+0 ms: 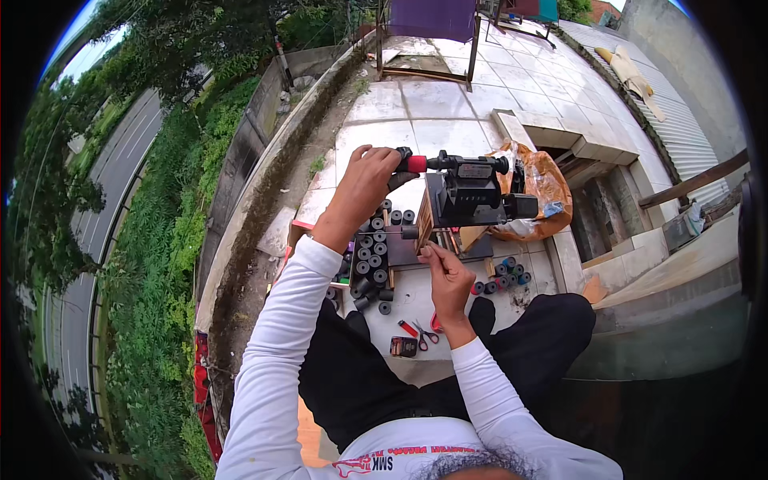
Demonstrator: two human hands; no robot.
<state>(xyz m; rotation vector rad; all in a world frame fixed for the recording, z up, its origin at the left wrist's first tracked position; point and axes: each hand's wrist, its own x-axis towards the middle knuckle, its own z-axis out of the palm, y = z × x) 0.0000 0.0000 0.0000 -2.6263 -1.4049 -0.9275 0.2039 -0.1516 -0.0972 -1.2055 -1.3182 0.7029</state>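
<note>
A small black machine [472,190] with a horizontal shaft is mounted on a boxy stand with a wooden side [426,216]. At the left end of its shaft sits a red cylindrical piece [415,164] with black parts beside it. My left hand [370,180] is closed around the left end of this piece, its fingers curled over the top. Lower and to the right, my right hand [450,282] is raised with thumb and forefinger pinched together near the stand. Whatever lies in that pinch is too small to make out. A black roll [410,232] on a thin rod sticks out left of the stand.
Many black rolls [365,254] stand grouped below my left hand. Smaller coloured spools [502,277] lie to the right. Scissors [429,336], a red-handled item [408,328] and a dark box [403,346] rest between my feet. An orange-brown plastic bag [552,180] bulges behind the machine.
</note>
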